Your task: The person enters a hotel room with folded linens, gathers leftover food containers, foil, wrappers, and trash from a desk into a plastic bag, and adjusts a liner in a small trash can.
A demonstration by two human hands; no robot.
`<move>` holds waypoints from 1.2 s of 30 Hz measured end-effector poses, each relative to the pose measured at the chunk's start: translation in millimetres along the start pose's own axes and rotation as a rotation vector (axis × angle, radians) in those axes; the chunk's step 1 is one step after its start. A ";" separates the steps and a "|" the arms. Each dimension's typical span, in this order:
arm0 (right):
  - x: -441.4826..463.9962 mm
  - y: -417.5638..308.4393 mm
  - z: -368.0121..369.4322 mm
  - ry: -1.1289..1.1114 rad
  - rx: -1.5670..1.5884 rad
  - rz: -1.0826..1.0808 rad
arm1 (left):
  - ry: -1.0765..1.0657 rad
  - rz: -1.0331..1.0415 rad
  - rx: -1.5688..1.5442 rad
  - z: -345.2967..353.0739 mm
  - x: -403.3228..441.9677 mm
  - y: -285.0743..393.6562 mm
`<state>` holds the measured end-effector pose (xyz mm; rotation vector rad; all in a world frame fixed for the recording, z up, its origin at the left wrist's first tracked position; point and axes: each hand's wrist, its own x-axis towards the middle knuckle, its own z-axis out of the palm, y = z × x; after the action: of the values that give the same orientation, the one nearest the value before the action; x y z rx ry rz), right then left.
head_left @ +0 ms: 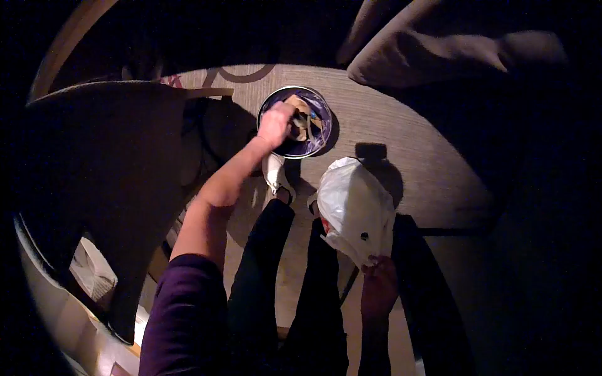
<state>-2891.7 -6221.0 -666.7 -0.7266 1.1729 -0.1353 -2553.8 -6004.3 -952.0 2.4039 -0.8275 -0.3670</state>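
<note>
A round trash bin (261,108) with a purple liner (321,108) stands on the floor, seen from above. Inside lie brown paper or cardboard pieces (298,100) and other scraps. Over the bin's left side is my left hand (278,123), its fingers curled down among the contents. What they grip, if anything, I cannot make out. My right hand (380,282) pinches the gathered end of a white plastic bag (354,200), which hangs lower right of the bin. The bag bulges, a bit of red shows at its left edge, and its contents are hidden.
A dark chair or panel (106,169) takes up the left side. Draped fabric (433,53) is at the upper right. Wood-patterned floor (401,119) is lit around the bin. My legs (260,257) and a light shoe (274,173) are just below the bin. Surroundings are dark.
</note>
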 end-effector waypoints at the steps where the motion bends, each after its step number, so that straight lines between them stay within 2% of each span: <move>1: 0.6 0.4 -0.1 0.012 -0.014 0.016 | 0.021 -0.005 -0.051 -5.9 5.0 -9.6; 3: -3.7 -5.0 12.9 0.049 -0.042 0.017 | 0.038 -0.082 -0.101 -12.5 14.4 -21.5; 6: -5.5 -10.6 24.9 0.093 -0.126 0.011 | 0.242 -0.419 -0.187 -19.0 31.0 -18.0; 7: -5.8 -12.0 26.1 0.099 -0.173 -0.001 | 0.253 -0.545 -0.216 -21.2 34.4 -17.4; 9: -6.8 -14.4 21.6 0.070 -0.158 0.006 | 0.501 -0.728 -0.513 -23.7 37.4 -10.8; 10: -6.2 -15.5 20.1 0.037 -0.141 0.017 | 0.502 -0.729 -0.510 -18.4 37.4 -17.0; 12: -11.2 -23.4 30.5 0.056 -0.136 0.026 | 0.654 -0.891 -0.792 -12.0 40.3 -20.6; 13: -13.0 -27.2 34.7 0.075 -0.133 0.030 | 0.612 -0.639 -0.421 -3.2 35.7 -15.0; 15: -12.6 -26.9 30.2 0.036 -0.088 0.015 | 0.353 -0.365 -0.243 -27.5 25.0 77.4; 16: -14.5 -25.2 29.0 -0.005 -0.048 0.014 | 0.255 -0.211 -0.266 -19.5 0.1 105.7; 17: -16.0 -25.0 30.6 -0.010 -0.046 0.030 | 0.098 -0.070 -0.052 -26.4 -20.6 136.5; 19: -12.8 -25.9 38.7 0.020 -0.064 0.055 | -0.250 0.172 0.063 0.6 -69.2 150.9; 21: -9.4 -32.2 47.7 0.039 -0.115 0.044 | -0.285 0.421 0.050 -2.6 -79.6 163.5; 23: -11.5 -38.1 47.2 0.080 -0.173 0.028 | -0.375 0.122 -0.132 -3.9 -71.3 172.0; 25: -7.1 -42.4 41.8 0.022 -0.154 0.029 | 0.183 0.105 -0.264 -16.1 -48.2 159.0; 27: -8.1 -39.2 35.4 0.019 -0.166 0.023 | 0.147 -0.221 0.020 -58.4 -27.1 136.1; 29: -11.7 -35.5 30.4 0.020 -0.175 0.034 | 0.023 -0.336 0.190 -68.3 -21.4 103.3; 31: -5.6 -28.4 31.8 -0.005 -0.172 0.034 | -0.323 -0.411 0.195 -52.7 -19.0 84.4; 32: -2.4 -24.6 30.4 -0.011 -0.173 0.039 | -0.312 -0.320 0.112 -28.3 -19.5 63.9; 35: -1.2 -20.0 20.1 -0.064 -0.205 0.008 | -0.441 -0.409 0.182 8.5 0.1 50.0; 36: -0.8 -21.3 21.3 -0.052 -0.160 0.016 | -0.294 -0.278 0.288 25.1 -3.3 42.0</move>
<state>-2867.8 -6227.4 -649.6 -0.8562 1.1486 -0.0092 -2587.0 -6040.0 -947.0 2.7871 -0.7066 -0.7722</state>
